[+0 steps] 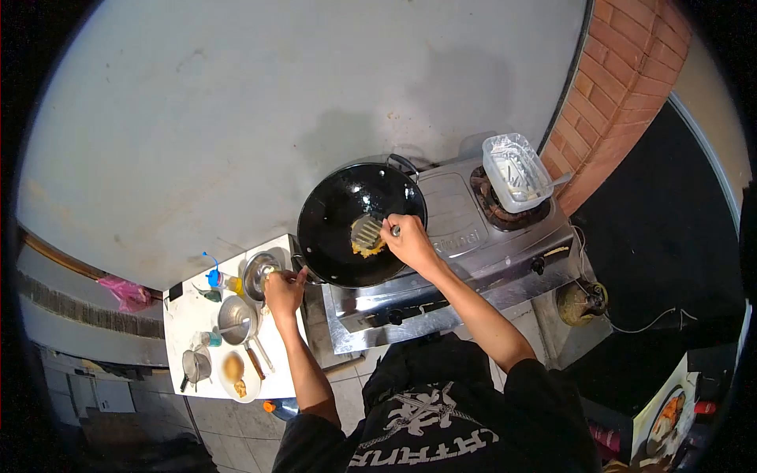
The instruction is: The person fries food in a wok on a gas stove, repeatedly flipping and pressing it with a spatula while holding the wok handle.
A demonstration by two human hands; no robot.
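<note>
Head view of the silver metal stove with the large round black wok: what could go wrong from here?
The right hand holds the grey slotted spatula in the black wok; hot spatter could burn it. The yellow-brown food at the spatula's blade might tear when lifted. The clear rectangular plastic container stands on the dark round right-hand burner and might melt if that burner were lit.

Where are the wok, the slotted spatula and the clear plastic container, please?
Wok (322,221): head view, on its dark inner wall.
Slotted spatula (366,232): head view, on its slotted head.
Clear plastic container (495,180): head view, on its side wall.
</note>
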